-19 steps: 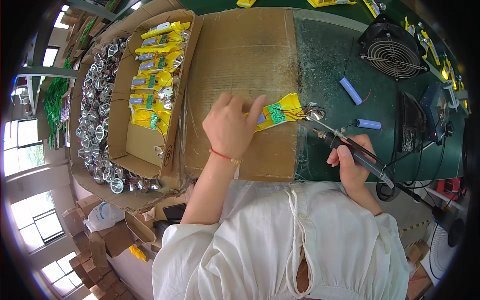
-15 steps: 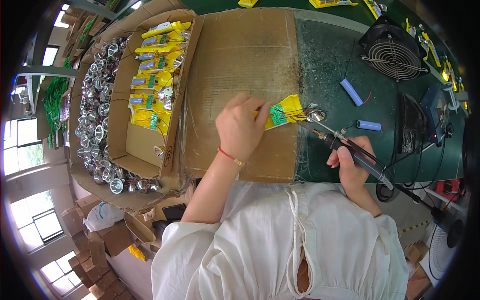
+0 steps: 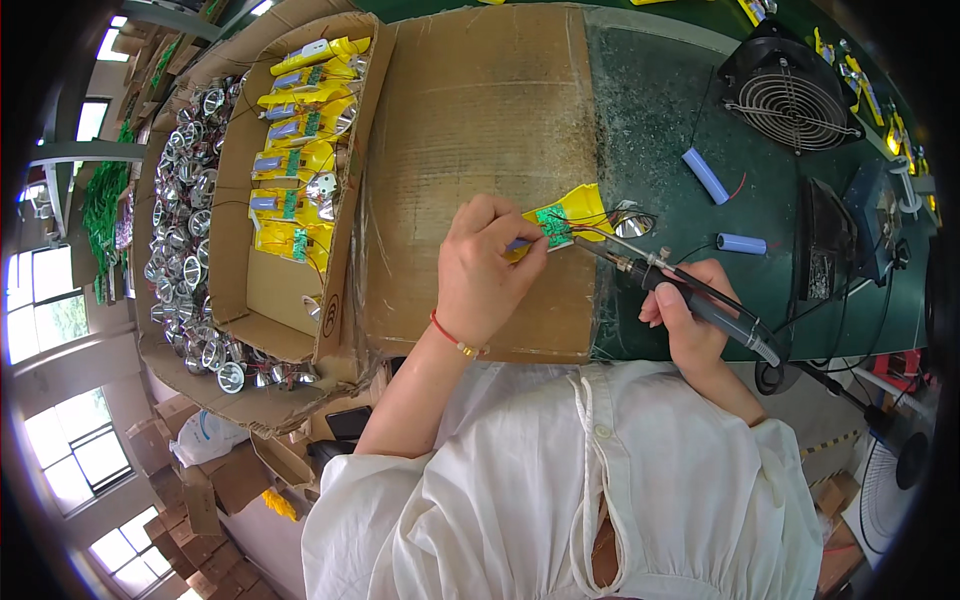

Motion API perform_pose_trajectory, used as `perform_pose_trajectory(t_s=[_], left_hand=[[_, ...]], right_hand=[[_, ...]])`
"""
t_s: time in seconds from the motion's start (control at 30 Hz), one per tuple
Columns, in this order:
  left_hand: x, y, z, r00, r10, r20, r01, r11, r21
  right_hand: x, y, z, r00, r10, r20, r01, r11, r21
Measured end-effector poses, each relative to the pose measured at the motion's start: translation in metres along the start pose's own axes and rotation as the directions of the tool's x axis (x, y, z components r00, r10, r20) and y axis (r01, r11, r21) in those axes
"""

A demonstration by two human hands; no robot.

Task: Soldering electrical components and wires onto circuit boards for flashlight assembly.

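Observation:
A yellow plastic casing (image 3: 590, 206) with a green circuit board (image 3: 553, 225) lies at the right edge of the cardboard sheet. Thin wires run from it to a silver reflector cup (image 3: 632, 220). My left hand (image 3: 487, 258) is closed at the board's left end; a bit of blue, apparently a battery cell (image 3: 517, 244), shows beside its fingers, the rest hidden. In my right hand (image 3: 692, 318) is a soldering iron (image 3: 712, 308), held like a pen, with a thin metal tube clamped along it. Its tip reaches the board's right edge, near my left fingertips.
At the left, a cardboard tray (image 3: 275, 335) holds several yellow casings with boards and cells, beside a box of reflector cups (image 3: 185, 270). Two blue cells (image 3: 706, 176) lie on the green mat at right. A fan (image 3: 790, 108) and a dark box-shaped unit (image 3: 870, 215) stand beyond.
The soldering iron has moved left, its tip now at the board. My left fingers have shifted right and closed beside the board, and a bit of blue shows there.

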State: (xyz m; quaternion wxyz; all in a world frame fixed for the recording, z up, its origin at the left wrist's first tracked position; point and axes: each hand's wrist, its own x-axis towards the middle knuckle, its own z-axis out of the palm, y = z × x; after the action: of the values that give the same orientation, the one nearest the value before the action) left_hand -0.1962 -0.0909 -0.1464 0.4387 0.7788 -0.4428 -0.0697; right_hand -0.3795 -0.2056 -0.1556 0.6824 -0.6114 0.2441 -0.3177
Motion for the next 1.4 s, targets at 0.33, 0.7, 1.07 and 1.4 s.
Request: perform_pose_trajectory(t_s=[0.33, 0.7, 1.07, 1.4], left_hand=[[0.006, 0.004, 0.003, 0.998, -0.054, 0.014, 0.052, 0.996, 0.074], [0.006, 0.004, 0.003, 0.999, -0.042, 0.019, 0.040, 0.995, 0.088], [0.008, 0.004, -0.001, 0.996, -0.067, 0.053, 0.064, 0.996, 0.066], [0.008, 0.008, -0.006, 0.993, -0.084, 0.082, 0.076, 0.992, 0.099]], right_hand=[[0.005, 0.002, 0.004, 0.998, 0.061, -0.016, -0.062, 0.997, -0.043], [0.007, 0.002, 0.005, 0.991, 0.133, 0.004, -0.133, 0.991, 0.005], [0.003, -0.002, -0.004, 0.995, 0.012, -0.102, -0.012, 1.000, 0.004], [-0.008, -0.002, -0.016, 0.997, 0.038, -0.072, -0.032, 0.996, 0.083]])
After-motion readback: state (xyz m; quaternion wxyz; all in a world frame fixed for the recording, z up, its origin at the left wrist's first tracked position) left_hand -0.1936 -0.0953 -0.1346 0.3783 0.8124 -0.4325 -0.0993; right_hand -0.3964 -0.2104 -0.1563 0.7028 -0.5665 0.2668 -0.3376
